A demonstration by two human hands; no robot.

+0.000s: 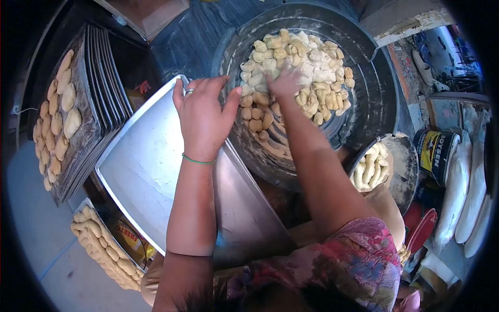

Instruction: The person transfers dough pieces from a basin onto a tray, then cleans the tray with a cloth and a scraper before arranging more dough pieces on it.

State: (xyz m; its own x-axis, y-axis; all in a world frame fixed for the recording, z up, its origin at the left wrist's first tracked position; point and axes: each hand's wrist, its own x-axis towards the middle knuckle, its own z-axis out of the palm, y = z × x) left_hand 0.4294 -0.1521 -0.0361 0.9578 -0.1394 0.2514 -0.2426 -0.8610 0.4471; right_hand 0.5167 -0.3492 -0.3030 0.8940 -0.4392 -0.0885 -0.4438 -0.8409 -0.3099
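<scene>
My left hand (204, 117), with a ring and a green band at the wrist, is bent over the far edge of a shiny metal tray (140, 140). Its fingers curl over that edge, close to the rim of a big dark basin (382, 99). Inside the basin lies a heap of small dough pieces (325, 96), whitest with flour near the middle. My right hand (285, 82) reaches down onto this heap, somewhat blurred, fingers stretched out and thumb apart. Flour covers its fingertips, and dough pieces surround it.
At left stands a stack of dark baking trays (101, 78), shaped dough (57, 119) on the outermost. More dough rolls (101, 247) sit lower left. A smaller container holds dough strips (371, 167) by my right arm. A Boysen can (435, 156) and long plastic-wrapped bundles (455, 203) are at right.
</scene>
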